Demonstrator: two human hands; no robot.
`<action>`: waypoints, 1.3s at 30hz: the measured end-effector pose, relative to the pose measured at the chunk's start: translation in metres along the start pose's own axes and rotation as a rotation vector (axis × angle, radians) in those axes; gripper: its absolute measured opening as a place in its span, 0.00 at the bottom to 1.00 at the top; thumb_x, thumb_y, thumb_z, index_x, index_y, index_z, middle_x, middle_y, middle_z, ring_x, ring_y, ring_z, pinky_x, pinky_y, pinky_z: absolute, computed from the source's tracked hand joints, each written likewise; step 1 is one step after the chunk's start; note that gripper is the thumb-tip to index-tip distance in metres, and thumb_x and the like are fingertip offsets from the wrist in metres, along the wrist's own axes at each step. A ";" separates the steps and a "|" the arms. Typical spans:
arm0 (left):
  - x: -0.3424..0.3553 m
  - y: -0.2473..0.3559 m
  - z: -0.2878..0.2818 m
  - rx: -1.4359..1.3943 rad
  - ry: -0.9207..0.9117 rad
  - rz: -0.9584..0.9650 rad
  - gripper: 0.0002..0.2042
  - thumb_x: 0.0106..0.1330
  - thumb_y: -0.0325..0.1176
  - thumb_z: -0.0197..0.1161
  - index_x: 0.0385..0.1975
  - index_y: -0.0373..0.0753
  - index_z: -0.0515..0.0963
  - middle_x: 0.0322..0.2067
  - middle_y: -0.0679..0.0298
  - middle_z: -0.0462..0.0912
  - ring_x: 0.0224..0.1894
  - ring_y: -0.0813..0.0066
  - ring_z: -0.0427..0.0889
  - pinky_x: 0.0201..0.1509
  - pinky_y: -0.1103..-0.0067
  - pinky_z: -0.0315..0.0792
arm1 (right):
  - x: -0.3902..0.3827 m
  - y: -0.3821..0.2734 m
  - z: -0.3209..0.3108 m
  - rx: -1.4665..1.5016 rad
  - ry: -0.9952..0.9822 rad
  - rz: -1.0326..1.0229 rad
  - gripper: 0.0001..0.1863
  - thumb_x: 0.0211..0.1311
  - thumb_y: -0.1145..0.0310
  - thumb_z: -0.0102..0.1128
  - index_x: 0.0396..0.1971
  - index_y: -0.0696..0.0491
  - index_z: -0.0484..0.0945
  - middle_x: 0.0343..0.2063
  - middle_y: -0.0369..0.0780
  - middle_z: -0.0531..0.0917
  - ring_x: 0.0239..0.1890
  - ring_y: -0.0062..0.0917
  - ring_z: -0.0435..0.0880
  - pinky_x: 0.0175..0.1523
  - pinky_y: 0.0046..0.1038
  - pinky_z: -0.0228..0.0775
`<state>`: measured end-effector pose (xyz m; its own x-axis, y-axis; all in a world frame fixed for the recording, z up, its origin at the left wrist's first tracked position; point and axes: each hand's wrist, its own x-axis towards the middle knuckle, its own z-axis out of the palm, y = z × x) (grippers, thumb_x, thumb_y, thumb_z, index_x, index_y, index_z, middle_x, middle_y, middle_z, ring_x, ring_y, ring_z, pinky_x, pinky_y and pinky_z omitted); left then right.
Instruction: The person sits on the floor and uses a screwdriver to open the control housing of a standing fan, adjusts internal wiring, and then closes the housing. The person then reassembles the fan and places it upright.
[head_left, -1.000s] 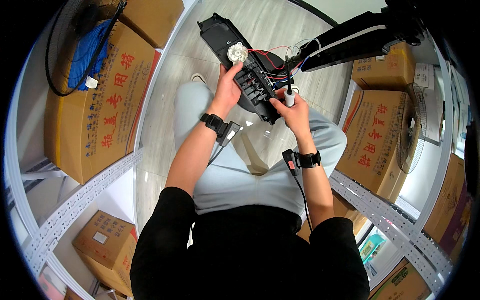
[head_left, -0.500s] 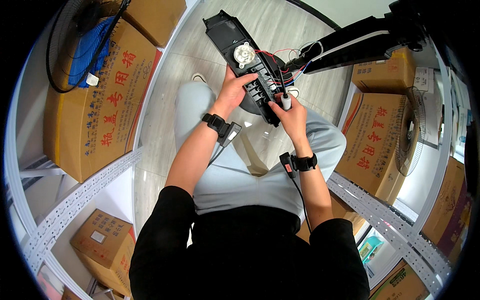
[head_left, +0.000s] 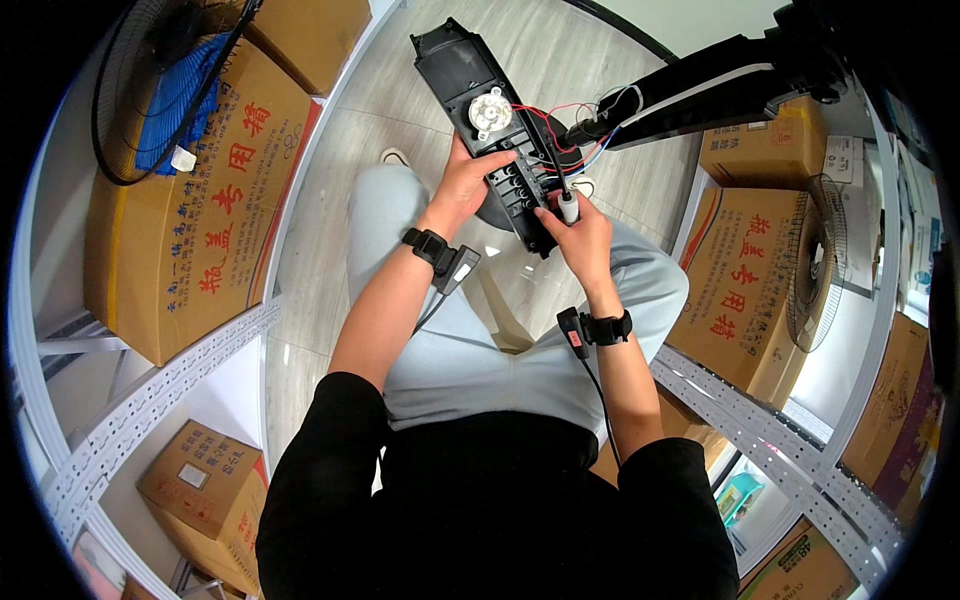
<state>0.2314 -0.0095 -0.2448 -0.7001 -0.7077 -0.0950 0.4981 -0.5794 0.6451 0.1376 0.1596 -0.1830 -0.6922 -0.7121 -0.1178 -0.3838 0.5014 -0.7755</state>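
Observation:
A long black plastic control panel (head_left: pixel 462 70) is held tilted above my knees, its inner side with a white round part (head_left: pixel 490 112) facing up. My left hand (head_left: pixel 463 185) grips the panel's left edge, the thumb lying across a row of small black fittings. Close to the panel's lower right edge, my right hand (head_left: pixel 584 236) is closed round a white cylindrical piece (head_left: pixel 568 207) with a thin black shaft or cord above it; I cannot tell which. The right thumb touches the panel. Red, blue and white wires (head_left: pixel 570 160) run from the panel toward a black column.
The black column (head_left: pixel 690 95) reaches in from the upper right. Cardboard boxes (head_left: pixel 740 270) stand on metal shelves (head_left: pixel 150 400) at both sides. Wire fan guards (head_left: pixel 822 260) lean at the right and upper left. Cables hang from my wrist straps (head_left: pixel 605 328).
The panel has shifted very slightly right, its lower end a little downward. The white piece in my right hand has moved slightly left. Both grips stay the same.

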 end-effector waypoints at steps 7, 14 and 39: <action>0.001 0.000 -0.005 -0.023 -0.005 -0.046 0.33 0.55 0.13 0.64 0.61 0.39 0.62 0.53 0.62 0.75 0.55 0.69 0.78 0.58 0.70 0.76 | -0.002 0.000 0.004 -0.086 -0.002 -0.076 0.18 0.53 0.62 0.73 0.41 0.55 0.82 0.33 0.48 0.86 0.36 0.43 0.86 0.42 0.35 0.76; 0.002 -0.001 -0.004 -0.044 -0.010 -0.057 0.31 0.55 0.12 0.62 0.60 0.39 0.62 0.51 0.61 0.77 0.53 0.68 0.80 0.56 0.70 0.78 | -0.003 0.002 0.006 -0.103 -0.001 -0.088 0.19 0.53 0.60 0.72 0.41 0.55 0.82 0.34 0.49 0.85 0.36 0.45 0.84 0.41 0.37 0.75; 0.001 -0.003 -0.008 -0.052 0.008 -0.056 0.30 0.55 0.12 0.62 0.61 0.38 0.67 0.54 0.60 0.78 0.56 0.65 0.78 0.61 0.69 0.74 | -0.001 0.003 -0.008 -0.268 0.065 0.065 0.34 0.47 0.46 0.76 0.48 0.56 0.79 0.33 0.51 0.87 0.37 0.42 0.87 0.41 0.35 0.77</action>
<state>0.2335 -0.0116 -0.2524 -0.7236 -0.6767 -0.1357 0.4846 -0.6381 0.5983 0.1326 0.1652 -0.1802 -0.7551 -0.6455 -0.1146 -0.4795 0.6630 -0.5749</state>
